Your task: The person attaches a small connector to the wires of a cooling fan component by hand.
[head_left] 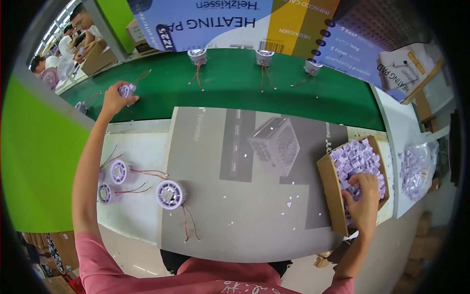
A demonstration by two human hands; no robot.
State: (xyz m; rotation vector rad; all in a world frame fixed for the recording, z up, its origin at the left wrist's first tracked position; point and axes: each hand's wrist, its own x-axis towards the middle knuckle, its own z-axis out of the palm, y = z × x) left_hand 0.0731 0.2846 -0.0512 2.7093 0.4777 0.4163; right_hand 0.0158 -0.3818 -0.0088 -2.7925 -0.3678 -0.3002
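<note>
"So, how many are nearest?"
"One round lilac unit [170, 194] on the grey cardboard sheet [254, 225], its slotted ring facing up around a pale square, two reddish wires [186, 225] trailing nearward. The sheet bears faded print and a picture of a boxy device. Leftward, two more units [119, 171] lie on the white bench [132, 220], a third mostly hidden by the forearm."
"And the right hand [363, 206]?"
"Down among small lilac pieces [355, 157], too many to count, in one open brown carton [330, 191]. Its fingers curl; I can't tell whether they grip one."
"The left hand [115, 100]?"
"Clamped on another lilac unit [126, 90] above the green belt [230, 98], wires pointing away."
"Any beyond?"
"Four on the belt: one at the left end, three [264, 59] along the far edge."
"More writing?"
"Farthest, a blue-and-yellow box [210, 36] shows large dark lettering, upside down, plus a barcode."
</note>
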